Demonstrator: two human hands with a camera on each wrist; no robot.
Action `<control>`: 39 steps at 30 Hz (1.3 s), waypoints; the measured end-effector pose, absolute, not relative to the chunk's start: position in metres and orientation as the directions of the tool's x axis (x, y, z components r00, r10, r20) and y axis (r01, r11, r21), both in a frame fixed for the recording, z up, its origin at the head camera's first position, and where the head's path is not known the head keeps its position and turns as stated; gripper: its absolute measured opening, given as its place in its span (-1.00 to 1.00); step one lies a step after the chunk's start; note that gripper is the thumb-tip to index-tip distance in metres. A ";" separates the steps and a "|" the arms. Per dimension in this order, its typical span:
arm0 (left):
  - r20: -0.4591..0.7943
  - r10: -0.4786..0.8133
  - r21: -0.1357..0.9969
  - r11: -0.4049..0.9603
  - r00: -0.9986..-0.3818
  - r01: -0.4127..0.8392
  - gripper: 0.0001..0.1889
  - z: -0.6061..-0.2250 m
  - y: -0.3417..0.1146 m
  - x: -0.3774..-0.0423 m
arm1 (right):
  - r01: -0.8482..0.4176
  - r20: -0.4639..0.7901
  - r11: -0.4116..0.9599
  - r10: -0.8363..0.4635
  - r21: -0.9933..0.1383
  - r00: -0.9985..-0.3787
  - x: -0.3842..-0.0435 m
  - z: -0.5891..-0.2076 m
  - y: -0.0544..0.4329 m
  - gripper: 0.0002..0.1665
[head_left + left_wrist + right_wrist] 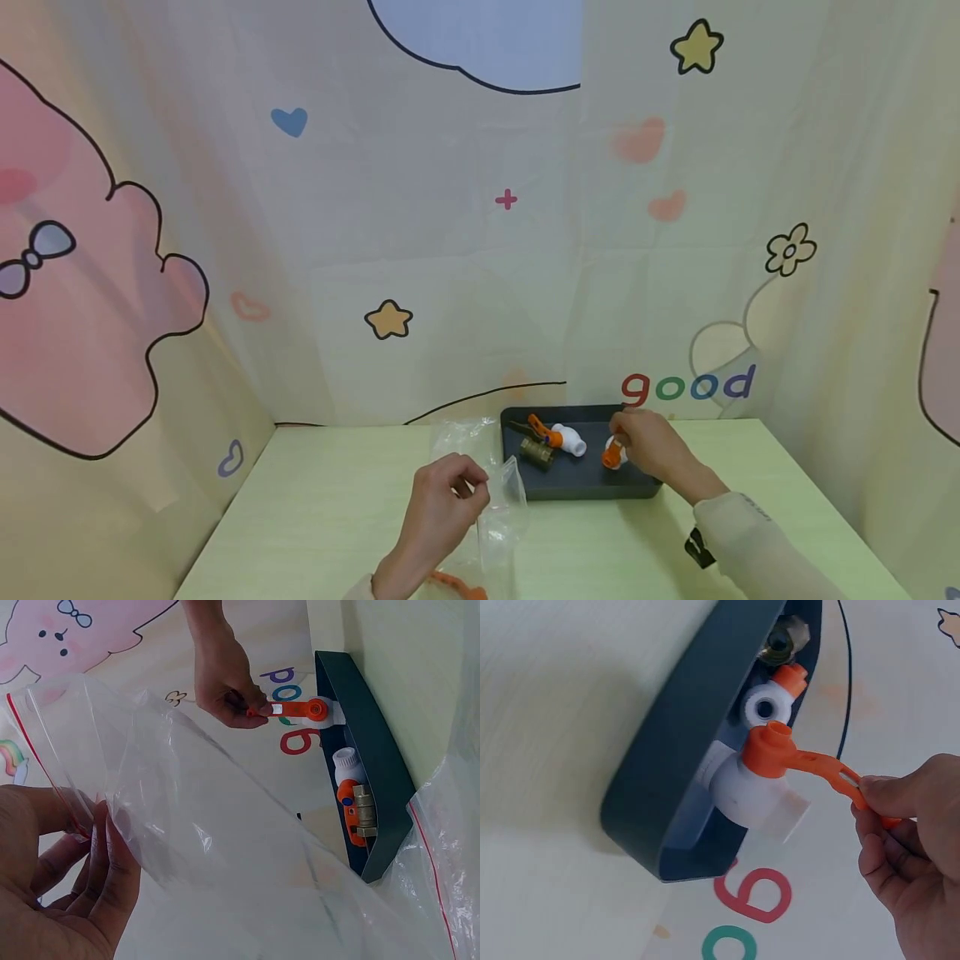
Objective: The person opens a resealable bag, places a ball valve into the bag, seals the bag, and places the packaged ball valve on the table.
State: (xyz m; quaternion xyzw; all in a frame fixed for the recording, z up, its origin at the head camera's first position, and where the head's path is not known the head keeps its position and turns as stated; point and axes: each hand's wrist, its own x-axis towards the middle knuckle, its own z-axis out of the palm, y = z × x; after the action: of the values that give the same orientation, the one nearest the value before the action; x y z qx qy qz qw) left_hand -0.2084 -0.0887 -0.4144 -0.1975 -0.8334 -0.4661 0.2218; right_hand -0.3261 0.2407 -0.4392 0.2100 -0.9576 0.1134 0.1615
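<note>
My right hand (pixel 654 443) pinches the orange lever handle of a white plastic ball valve (pixel 744 791) between thumb and fingers. The valve body hangs within the right end of the dark tray (pixel 592 491). Farther along that tray lies a second white valve (pixel 570 440) with an orange handle, next to a brass-coloured metal fitting (pixel 537 452). To the left of the tray, my left hand (pixel 444 507) pinches a clear zip bag (pixel 199 817) by its mouth, near the red seal line. The bag hangs down from the fingertips.
Another clear bag with a red seal line (pixel 433 870) lies on the table beside the tray. An orange handle (pixel 459 587) shows near the bottom edge, below my left hand. Behind the tray hangs a printed curtain (pixel 450 250), close to the table's back edge.
</note>
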 end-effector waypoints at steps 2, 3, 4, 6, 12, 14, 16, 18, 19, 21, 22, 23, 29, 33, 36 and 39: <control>0.555 0.122 0.688 0.488 -0.823 0.537 -0.75 -0.415 -0.089 -0.209 | -0.436 0.354 0.886 -0.362 -0.157 -0.863 -0.324 -0.433 0.239 -0.84; 0.555 0.122 0.687 0.490 -0.823 0.537 -0.75 -0.415 -0.089 -0.209 | -0.434 0.350 0.886 -0.360 -0.163 -0.865 -0.322 -0.429 0.238 -0.84; 0.555 0.123 0.687 0.490 -0.823 0.536 -0.75 -0.415 -0.088 -0.210 | -0.435 0.352 0.885 -0.360 -0.164 -0.864 -0.320 -0.425 0.237 -0.85; 0.560 0.124 0.682 0.493 -0.819 0.540 -0.75 -0.414 -0.088 -0.211 | -0.442 0.368 0.884 -0.363 -0.156 -0.856 -0.315 -0.416 0.235 -0.85; 0.571 0.127 0.673 0.493 -0.811 0.551 -0.75 -0.413 -0.086 -0.213 | -0.487 0.452 0.867 -0.393 -0.109 -0.800 -0.298 -0.392 0.230 -0.84; 0.563 0.127 0.681 0.490 -0.817 0.545 -0.75 -0.413 -0.086 -0.214 | -0.503 0.477 0.860 -0.409 -0.084 -0.778 -0.292 -0.385 0.228 -0.83; 0.544 0.125 0.698 0.481 -0.830 0.530 -0.76 -0.413 -0.086 -0.215 | -0.524 0.506 0.850 -0.429 -0.054 -0.748 -0.287 -0.377 0.227 -0.82; 0.524 0.121 0.716 0.475 -0.843 0.512 -0.76 -0.413 -0.087 -0.216 | -0.547 0.533 0.837 -0.452 -0.026 -0.715 -0.281 -0.370 0.225 -0.83; 0.516 0.121 0.721 0.473 -0.848 0.506 -0.77 -0.413 -0.087 -0.216 | -0.559 0.547 0.829 -0.461 -0.016 -0.699 -0.278 -0.366 0.223 -0.83; 0.506 0.120 0.732 0.463 -0.854 0.499 -0.78 -0.413 -0.087 -0.216 | -0.583 0.576 0.812 -0.479 0.004 -0.663 -0.271 -0.358 0.221 -0.83; 0.507 0.119 0.732 0.464 -0.854 0.499 -0.79 -0.413 -0.086 -0.217 | -0.595 0.592 0.804 -0.486 0.014 -0.643 -0.269 -0.355 0.219 -0.83; 0.510 0.118 0.731 0.463 -0.852 0.501 -0.81 -0.413 -0.086 -0.217 | -0.607 0.606 0.795 -0.494 0.023 -0.624 -0.265 -0.351 0.218 -0.83; 0.518 0.116 0.727 0.461 -0.847 0.508 -0.85 -0.412 -0.084 -0.219 | -0.692 0.690 0.717 -0.543 0.084 -0.479 -0.248 -0.329 0.210 -0.74; 0.507 0.118 0.733 0.463 -0.854 0.499 -0.85 -0.411 -0.083 -0.220 | -0.738 0.728 0.666 -0.561 0.114 -0.394 -0.236 -0.316 0.205 -0.66; 0.509 0.112 0.732 0.466 -0.853 0.498 -0.83 -0.409 -0.082 -0.221 | -0.765 0.747 0.627 -0.578 0.148 -0.329 -0.228 -0.309 0.200 -0.65; 0.514 0.106 0.734 0.459 -0.851 0.500 -0.80 -0.409 -0.082 -0.221 | -0.794 0.758 0.584 -0.593 0.172 -0.273 -0.219 -0.303 0.195 -0.93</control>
State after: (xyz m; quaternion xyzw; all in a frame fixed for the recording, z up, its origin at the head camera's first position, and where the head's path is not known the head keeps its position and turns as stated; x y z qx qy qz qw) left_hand -0.2215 -0.0816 -0.4094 -0.1824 -0.8299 -0.4868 0.2025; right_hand -0.2192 0.1947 -0.3030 0.4397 -0.7884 0.1214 0.4128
